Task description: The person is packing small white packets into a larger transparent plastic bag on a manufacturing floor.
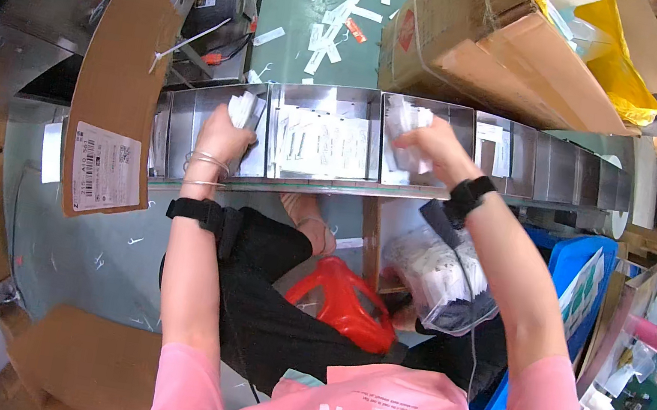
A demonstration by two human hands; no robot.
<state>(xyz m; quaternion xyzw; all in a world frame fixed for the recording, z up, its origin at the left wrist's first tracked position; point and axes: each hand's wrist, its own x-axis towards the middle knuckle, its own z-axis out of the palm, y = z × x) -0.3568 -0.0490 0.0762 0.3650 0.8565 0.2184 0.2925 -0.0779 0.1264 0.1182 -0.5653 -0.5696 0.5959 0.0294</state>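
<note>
A row of metal compartments [358, 182] runs across in front of me. Over a left compartment, my left hand [224, 137] is closed round a bundle of narrow white packets [245, 109] that stand roughly upright. To the right, my right hand [440, 148] grips another bunch of white packets [406, 122] over its own compartment. The lower part of this bunch looks blurred. Between the hands, one compartment holds many flat white packets [317, 144] lying side by side. More white packets [499, 140] lie in the compartment right of my right hand.
A brown cardboard sheet [124, 84] stands at the left end. Behind the row are a large carton [493, 50] with a yellow bag [629, 95] and scattered white strips [336, 28]. Below sit a red plastic stool [343, 299], a clear bag [446, 281] of white pieces and a blue crate [573, 272].
</note>
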